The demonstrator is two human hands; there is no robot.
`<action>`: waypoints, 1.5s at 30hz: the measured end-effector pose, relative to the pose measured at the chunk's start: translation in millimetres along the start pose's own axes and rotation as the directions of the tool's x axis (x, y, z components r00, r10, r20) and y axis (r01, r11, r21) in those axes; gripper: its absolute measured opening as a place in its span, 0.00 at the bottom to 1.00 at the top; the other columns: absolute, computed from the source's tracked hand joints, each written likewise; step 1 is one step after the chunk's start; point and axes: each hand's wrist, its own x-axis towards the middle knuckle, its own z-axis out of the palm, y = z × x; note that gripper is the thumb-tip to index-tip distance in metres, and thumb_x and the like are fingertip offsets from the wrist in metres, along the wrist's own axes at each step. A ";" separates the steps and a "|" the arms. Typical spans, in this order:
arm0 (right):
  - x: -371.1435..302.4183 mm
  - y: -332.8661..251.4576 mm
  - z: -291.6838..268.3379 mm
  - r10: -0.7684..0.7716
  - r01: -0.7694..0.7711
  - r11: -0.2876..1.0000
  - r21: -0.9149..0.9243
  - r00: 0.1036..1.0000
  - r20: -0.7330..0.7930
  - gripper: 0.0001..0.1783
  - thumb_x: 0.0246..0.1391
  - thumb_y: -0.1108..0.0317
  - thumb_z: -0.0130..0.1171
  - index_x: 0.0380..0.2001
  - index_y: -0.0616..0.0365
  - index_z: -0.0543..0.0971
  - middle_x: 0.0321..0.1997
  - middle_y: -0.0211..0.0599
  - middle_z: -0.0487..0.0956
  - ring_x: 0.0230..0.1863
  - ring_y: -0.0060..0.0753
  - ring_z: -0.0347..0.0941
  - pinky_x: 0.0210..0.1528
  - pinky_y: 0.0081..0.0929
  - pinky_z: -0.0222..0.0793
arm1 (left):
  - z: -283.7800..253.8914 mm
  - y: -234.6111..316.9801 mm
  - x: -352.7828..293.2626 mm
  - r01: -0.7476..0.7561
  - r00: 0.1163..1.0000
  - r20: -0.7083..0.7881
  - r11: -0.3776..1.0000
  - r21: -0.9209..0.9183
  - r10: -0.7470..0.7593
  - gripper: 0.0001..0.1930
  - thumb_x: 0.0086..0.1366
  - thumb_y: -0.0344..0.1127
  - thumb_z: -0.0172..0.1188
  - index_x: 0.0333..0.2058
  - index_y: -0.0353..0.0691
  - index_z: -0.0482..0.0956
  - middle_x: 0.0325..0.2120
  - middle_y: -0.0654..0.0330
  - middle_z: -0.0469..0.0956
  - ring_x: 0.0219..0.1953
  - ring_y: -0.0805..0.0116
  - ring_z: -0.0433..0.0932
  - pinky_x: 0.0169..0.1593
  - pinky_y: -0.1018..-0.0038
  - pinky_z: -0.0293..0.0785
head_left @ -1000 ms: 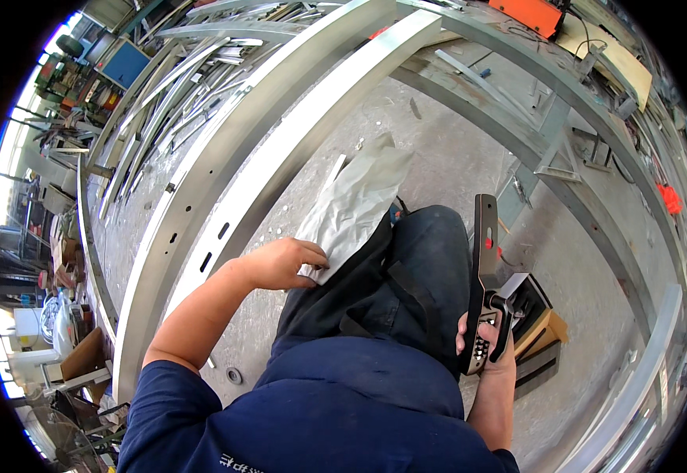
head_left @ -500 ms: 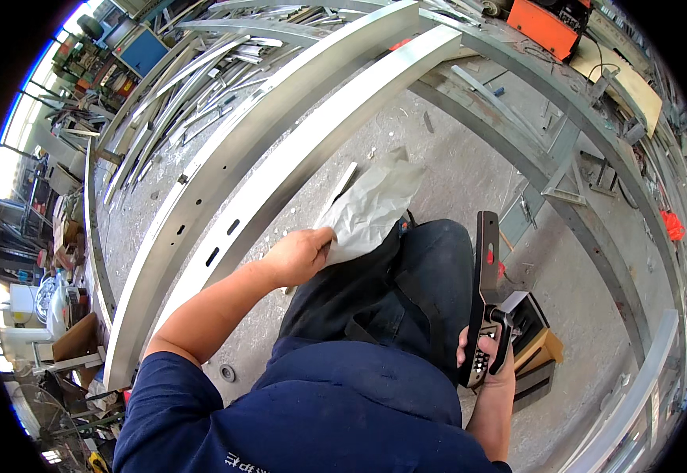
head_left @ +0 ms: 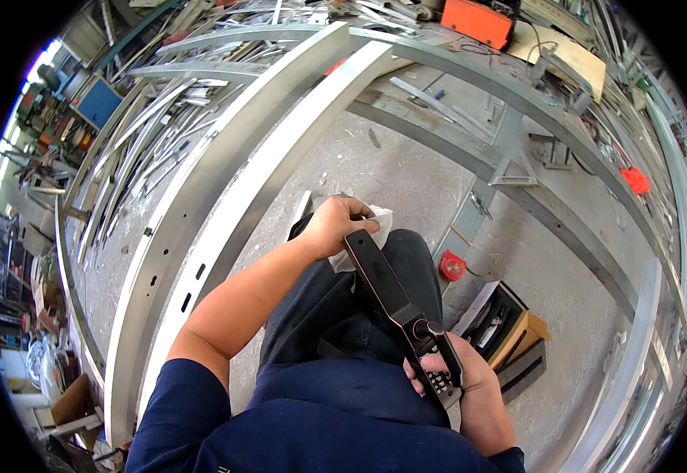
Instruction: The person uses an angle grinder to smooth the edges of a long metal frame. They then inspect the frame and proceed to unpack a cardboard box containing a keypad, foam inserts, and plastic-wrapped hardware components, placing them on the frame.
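Black and copper-edged, a long door-lock panel [head_left: 376,277] lies aslant over your lap, at the centre of the frame. Its long axis runs from lower right, at the keypad end, to upper left, at the plain narrow end. Your right hand [head_left: 469,369] is clamped around the keypad end, thumb across the buttons. Your left hand [head_left: 332,227] is the nearer to the narrow end: from its fingertips, that end lies just below, toward you; whether they touch, you cannot tell. Your left thumb and fingers are closed on a crumpled white sheet [head_left: 382,221], partly hidden behind the panel. Right of your knee lie a red tape measure [head_left: 452,266] and, lower, an open cardboard box [head_left: 526,337].
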 end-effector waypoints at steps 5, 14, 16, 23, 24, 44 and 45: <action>-6.8 12.3 -8.7 -0.066 0.072 0.996 0.059 0.992 -0.103 0.31 0.53 0.58 0.74 0.53 0.61 0.72 0.34 0.44 0.82 0.29 0.36 0.82 0.30 0.33 0.79 | 11.7 7.3 4.7 0.063 0.998 -0.002 0.998 0.027 -0.063 0.17 0.61 0.38 0.72 0.41 0.29 0.87 0.28 0.59 0.84 0.31 0.72 0.80 0.39 0.71 0.77; 26.5 6.6 -2.5 -0.238 0.174 0.954 -0.246 0.935 -0.263 0.36 0.56 0.65 0.67 0.65 0.64 0.66 0.40 0.41 0.81 0.36 0.30 0.80 0.39 0.28 0.77 | 36.1 49.7 -25.8 -0.249 0.961 0.205 0.904 0.348 0.186 0.12 0.62 0.35 0.68 0.41 0.33 0.87 0.31 0.47 0.86 0.34 0.55 0.85 0.42 0.66 0.80; 37.5 14.7 -10.5 -0.411 0.233 0.827 -0.511 0.871 -0.268 0.44 0.52 0.68 0.65 0.71 0.67 0.62 0.44 0.38 0.80 0.41 0.27 0.76 0.44 0.25 0.72 | 40.4 54.5 -26.8 -0.288 0.950 0.211 0.910 0.298 0.231 0.11 0.62 0.35 0.67 0.40 0.33 0.87 0.31 0.47 0.86 0.34 0.54 0.86 0.42 0.66 0.80; 45.4 11.0 -5.3 -0.337 0.307 0.941 -0.143 0.891 -0.305 0.36 0.56 0.71 0.64 0.65 0.73 0.65 0.43 0.43 0.80 0.36 0.29 0.79 0.37 0.26 0.76 | 42.8 70.8 -48.8 -0.519 0.850 0.360 0.720 0.461 0.384 0.08 0.63 0.32 0.65 0.39 0.36 0.86 0.32 0.48 0.85 0.36 0.48 0.84 0.42 0.63 0.80; 45.3 12.6 -9.6 -0.321 0.322 0.945 -0.050 0.892 -0.318 0.34 0.57 0.72 0.63 0.64 0.72 0.65 0.44 0.44 0.80 0.37 0.31 0.80 0.36 0.28 0.78 | 41.1 68.3 -51.9 -0.549 0.833 0.357 0.713 0.435 0.424 0.07 0.62 0.31 0.65 0.37 0.35 0.85 0.31 0.48 0.84 0.36 0.47 0.83 0.41 0.62 0.80; 68.1 30.0 -33.2 -0.662 0.198 0.683 -0.703 0.575 -0.481 0.20 0.59 0.66 0.65 0.49 0.70 0.79 0.43 0.47 0.86 0.45 0.35 0.81 0.51 0.32 0.74 | 77.8 -10.1 -41.0 0.430 0.903 0.313 0.569 -0.701 -0.296 0.29 0.72 0.56 0.59 0.58 0.37 0.73 0.51 0.55 0.79 0.49 0.59 0.81 0.59 0.60 0.75; 70.9 15.9 -23.4 -0.685 0.151 0.624 -0.766 0.578 -0.444 0.18 0.59 0.66 0.64 0.47 0.69 0.80 0.41 0.49 0.85 0.43 0.39 0.82 0.48 0.34 0.74 | 83.5 -4.9 -41.0 0.480 0.876 0.408 0.386 -0.788 -0.256 0.30 0.73 0.58 0.57 0.59 0.38 0.73 0.52 0.54 0.79 0.51 0.58 0.81 0.62 0.59 0.73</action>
